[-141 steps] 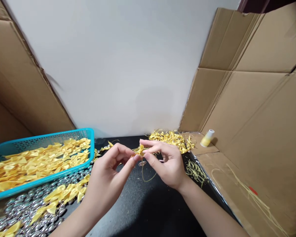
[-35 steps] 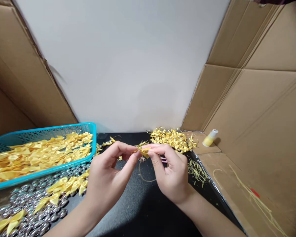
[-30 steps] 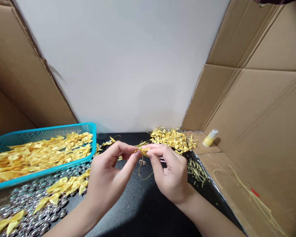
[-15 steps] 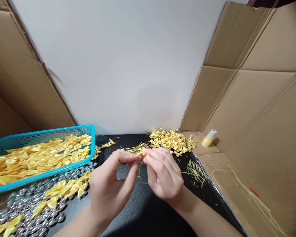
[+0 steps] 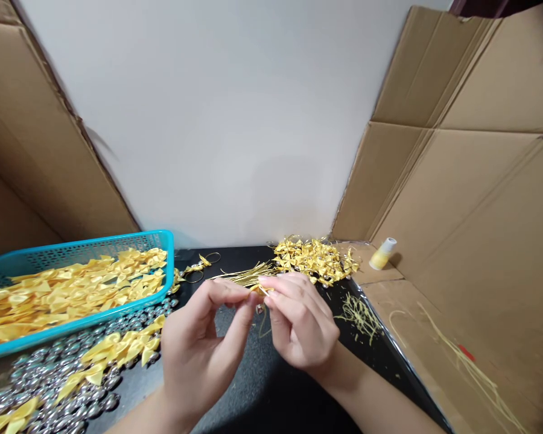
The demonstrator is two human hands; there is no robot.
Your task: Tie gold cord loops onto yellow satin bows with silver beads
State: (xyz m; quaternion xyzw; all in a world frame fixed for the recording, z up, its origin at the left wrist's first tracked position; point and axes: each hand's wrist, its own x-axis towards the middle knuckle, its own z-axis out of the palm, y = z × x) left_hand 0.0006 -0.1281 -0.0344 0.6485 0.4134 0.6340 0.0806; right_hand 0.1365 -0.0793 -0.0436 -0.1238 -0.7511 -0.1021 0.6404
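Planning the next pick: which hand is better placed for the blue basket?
Left, I'd say: the left hand is nearer the blue basket; the right hand would have to cross over. Both pinch the yellow ribbon piece, so the right should hold it.

- Basket: turquoise
- Ribbon bows: glossy yellow
- Beads: shiny silver
- Wire ties: metallic gold
- Tabletop: black, faintly speckled
- Cardboard: brown
- Wall: pale grey

Bows fill a basket at the left end of a worktable, beads spread before it with loose bows on top. At the back, wires lie left of a pile; a spool stands to its right, behind threads.
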